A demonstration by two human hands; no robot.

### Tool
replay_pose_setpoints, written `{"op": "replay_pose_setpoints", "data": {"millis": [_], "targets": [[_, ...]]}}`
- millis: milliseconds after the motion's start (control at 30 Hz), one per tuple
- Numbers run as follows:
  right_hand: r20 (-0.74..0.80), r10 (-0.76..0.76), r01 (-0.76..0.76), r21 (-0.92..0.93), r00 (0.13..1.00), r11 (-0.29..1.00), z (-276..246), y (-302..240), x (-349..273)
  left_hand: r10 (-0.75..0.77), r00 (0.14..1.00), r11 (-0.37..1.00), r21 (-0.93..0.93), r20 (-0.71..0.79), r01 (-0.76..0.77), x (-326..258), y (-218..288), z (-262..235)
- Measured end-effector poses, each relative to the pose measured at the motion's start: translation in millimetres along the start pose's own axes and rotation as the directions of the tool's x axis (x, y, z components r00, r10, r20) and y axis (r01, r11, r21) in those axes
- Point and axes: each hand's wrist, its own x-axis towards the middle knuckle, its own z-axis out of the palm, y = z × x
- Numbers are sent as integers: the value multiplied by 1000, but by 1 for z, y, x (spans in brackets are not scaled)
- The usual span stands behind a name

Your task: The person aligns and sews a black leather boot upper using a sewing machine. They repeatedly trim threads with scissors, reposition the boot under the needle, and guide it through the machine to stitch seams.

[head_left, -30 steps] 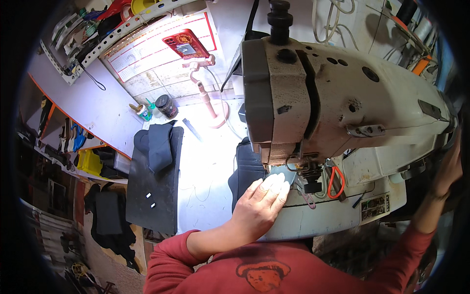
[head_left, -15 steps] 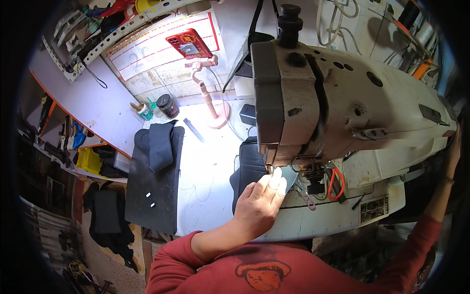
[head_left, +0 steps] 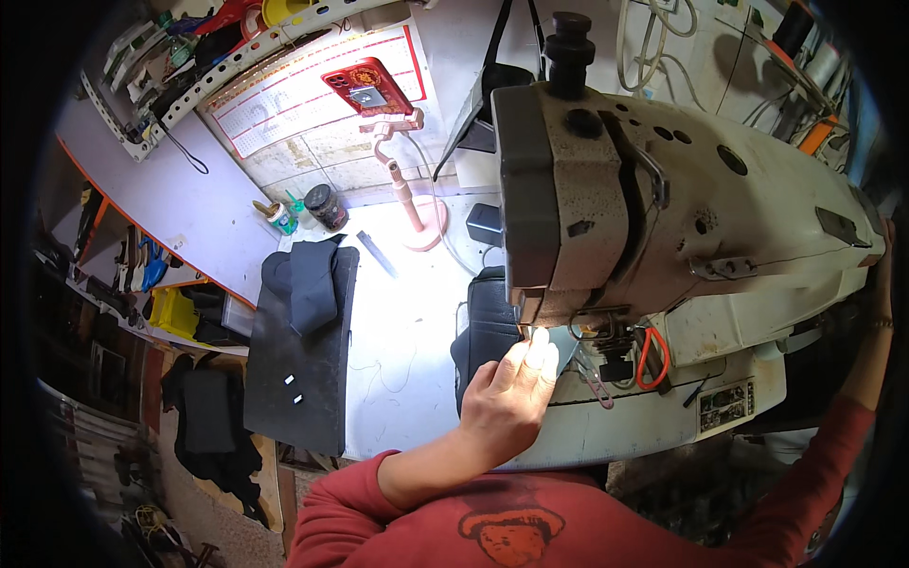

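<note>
A large beige sewing machine (head_left: 701, 199) takes up the right of the view. Below its head, my left hand (head_left: 511, 398) is closed, fingertips together right beside the needle area. Whatever those fingers pinch is too small or hidden to make out. Next to the hand, a black padded piece (head_left: 485, 327) with stitched lines lies on the white table, partly behind the machine head. My right hand (head_left: 884, 275) reaches to the far right end of the machine, at the handwheel side. Its fingers are hidden. The metal take-up lever (head_left: 655, 180) stands high in its slot.
Scissors with orange handles (head_left: 653, 360) lie beneath the machine arm. To the left, a black board (head_left: 298, 398) carries folded dark fabric (head_left: 312, 289) and two small white pieces. A pink stand (head_left: 417, 213) holds a red phone (head_left: 367, 87). A dark jar (head_left: 325, 206) stands behind.
The take-up lever, low and blurred before, is now up. My left hand stays at the needle area. The whole view has shifted slightly.
</note>
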Motion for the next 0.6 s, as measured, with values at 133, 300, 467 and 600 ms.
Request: {"op": "replay_pose_setpoints", "data": {"millis": [133, 300, 467, 600], "targets": [[38, -196, 199, -240, 980, 950, 5, 47, 23, -11, 1000, 1000, 4, -5, 11, 0, 1, 1], [-29, -89, 89, 8, 996, 996, 10, 54, 4, -24, 1000, 1000, 10, -7, 24, -1, 3, 1], [-21, -57, 58, 52, 998, 997, 6, 38, -2, -42, 999, 999, 5, -19, 42, 0, 4, 3], [-107, -58, 61, 23, 992, 998, 5, 15, -14, -51, 999, 999, 3, -17, 51, -3, 4, 3]]}}
